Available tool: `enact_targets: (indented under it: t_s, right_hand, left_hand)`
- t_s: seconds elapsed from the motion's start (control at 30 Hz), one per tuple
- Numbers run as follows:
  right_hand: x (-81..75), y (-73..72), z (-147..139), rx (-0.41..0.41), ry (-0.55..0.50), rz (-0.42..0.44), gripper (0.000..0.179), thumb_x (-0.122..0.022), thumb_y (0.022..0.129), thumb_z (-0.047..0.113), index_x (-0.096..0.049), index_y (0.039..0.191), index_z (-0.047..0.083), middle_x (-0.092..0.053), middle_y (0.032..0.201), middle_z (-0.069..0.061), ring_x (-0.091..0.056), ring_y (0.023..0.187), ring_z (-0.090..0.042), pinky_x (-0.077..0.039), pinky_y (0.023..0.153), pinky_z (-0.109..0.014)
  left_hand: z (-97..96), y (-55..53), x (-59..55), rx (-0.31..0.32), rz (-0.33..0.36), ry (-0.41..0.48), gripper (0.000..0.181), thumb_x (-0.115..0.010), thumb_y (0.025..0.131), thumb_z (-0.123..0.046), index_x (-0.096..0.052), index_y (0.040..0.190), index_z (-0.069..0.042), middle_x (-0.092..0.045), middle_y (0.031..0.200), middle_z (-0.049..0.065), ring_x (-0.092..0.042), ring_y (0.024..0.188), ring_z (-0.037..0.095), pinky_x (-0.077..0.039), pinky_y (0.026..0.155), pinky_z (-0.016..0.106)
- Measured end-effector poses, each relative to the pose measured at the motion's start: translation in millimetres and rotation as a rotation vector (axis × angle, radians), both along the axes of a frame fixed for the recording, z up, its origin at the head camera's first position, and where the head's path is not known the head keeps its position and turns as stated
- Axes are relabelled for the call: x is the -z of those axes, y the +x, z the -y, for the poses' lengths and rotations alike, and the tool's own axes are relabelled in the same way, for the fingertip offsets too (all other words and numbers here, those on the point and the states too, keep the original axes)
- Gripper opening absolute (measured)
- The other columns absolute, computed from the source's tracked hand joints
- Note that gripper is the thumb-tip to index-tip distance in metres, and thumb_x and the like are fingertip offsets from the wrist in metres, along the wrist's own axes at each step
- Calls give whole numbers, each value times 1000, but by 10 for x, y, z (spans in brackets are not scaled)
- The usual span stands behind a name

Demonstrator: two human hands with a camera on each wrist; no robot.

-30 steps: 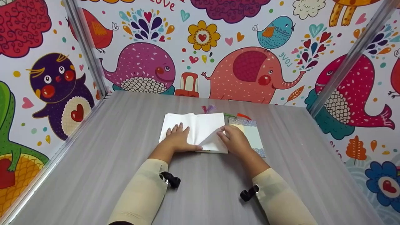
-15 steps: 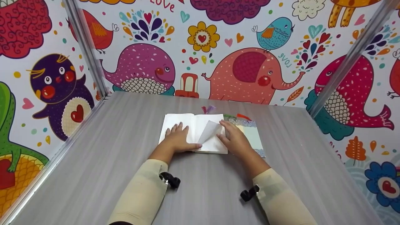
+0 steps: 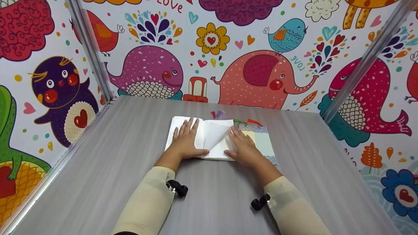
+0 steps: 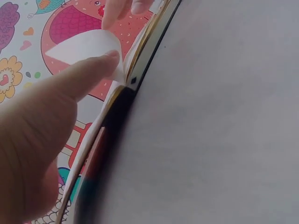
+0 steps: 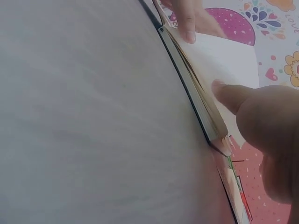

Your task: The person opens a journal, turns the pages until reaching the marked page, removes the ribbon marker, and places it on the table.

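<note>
An open book with blank white pages [image 3: 220,153] lies on the table. My left hand [image 3: 184,140] rests spread on its left page, with the thumb reaching to the fold near the lower edge. One leaf [image 3: 215,133] of the right half is raised and folds over diagonally toward the fold. In the left wrist view this leaf [image 4: 81,46] curls up behind the left thumb [image 4: 96,67]. My right hand [image 3: 245,145] rests at the right page's outer edge, its fingers extended along the leaf's corner. The right thumb [image 5: 229,93] touches the page in the right wrist view.
Under the right hand, a notebook cover with glittery bands [image 3: 267,140] lies beside the open book. A pink and purple tassel [image 3: 218,114] sticks out behind the book, and an orange ribbon [image 3: 254,122] behind the cover. A printed wall [image 3: 202,65] stands beyond the grey table [image 3: 130,130].
The raised leaf has turned further left toward the fold. My right fingers have gone from pinching its corner to lying extended at the edge; my left fingers have slid slightly up the page.
</note>
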State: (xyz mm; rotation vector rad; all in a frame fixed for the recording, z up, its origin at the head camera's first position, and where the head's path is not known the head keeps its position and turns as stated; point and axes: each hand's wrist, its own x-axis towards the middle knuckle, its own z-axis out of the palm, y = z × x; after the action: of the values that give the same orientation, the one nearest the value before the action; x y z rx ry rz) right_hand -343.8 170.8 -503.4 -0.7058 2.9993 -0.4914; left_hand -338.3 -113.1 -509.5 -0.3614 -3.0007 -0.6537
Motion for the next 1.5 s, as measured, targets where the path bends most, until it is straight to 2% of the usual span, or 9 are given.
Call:
enact_targets:
  t_s: [0.2, 0.4, 0.6, 0.83, 1.0, 1.33, 1.5]
  right_hand:
    - [40, 25, -9, -52, 119, 56, 81, -59, 107, 49, -25, 171, 12, -13, 183, -8, -10, 170, -35, -11, 135, -66]
    - [58, 59, -23, -98, 109, 127, 69, -47, 113, 45, -29, 170, 10, -20, 181, -10, -13, 169, -36, -9, 135, -67]
    - [59, 67, -26, -123, 96, 128, 67, -44, 114, 43, -31, 169, 7, -24, 179, -12, -17, 169, -36, -10, 135, -66]
    - [75, 73, -39, -131, 95, 120, 68, -42, 114, 45, -29, 169, 7, -22, 180, -12, -16, 169, -36, -10, 135, -67]
    - [78, 70, -40, -124, 94, 126, 69, -42, 114, 45, -28, 170, 7, -21, 180, -12, -16, 169, -36, -10, 135, -66]
    - [54, 94, -24, -105, 87, 146, 68, -44, 114, 45, -28, 170, 8, -21, 180, -11, -14, 170, -34, -9, 136, -64]
    - [51, 95, -25, -107, 83, 141, 68, -44, 114, 44, -29, 170, 8, -21, 180, -11, -15, 169, -35, -10, 135, -64]
  left_hand:
    - [-9, -6, -13, 0, -56, -36, 141, -81, 73, -77, 2, 174, -24, 7, 183, 8, 2, 171, 34, -2, 135, 65]
    - [-11, -2, -47, 17, -83, -48, 139, -83, 74, -74, 0, 174, -26, 9, 183, 7, 5, 171, 34, -1, 135, 66]
    - [-10, 20, -96, 33, -94, -72, 134, -84, 77, -70, 0, 174, -31, 10, 183, 5, 4, 171, 35, 2, 135, 66]
    - [-3, 23, -142, 43, -124, -105, 124, -84, 78, -66, -14, 174, -31, 9, 184, 3, 1, 170, 36, 1, 134, 68]
    - [6, 14, -158, 44, -118, -136, 121, -83, 79, -65, -17, 174, -31, 7, 184, 2, 4, 171, 35, 2, 133, 69]
    - [56, -3, -127, 33, -77, -185, 115, -76, 81, -69, -24, 173, -23, -2, 184, 4, 7, 171, 32, 3, 133, 70]
    - [75, 15, -115, 64, -32, -154, 107, -72, 85, -64, -26, 172, -24, -5, 184, 3, 5, 171, 32, 4, 133, 69]
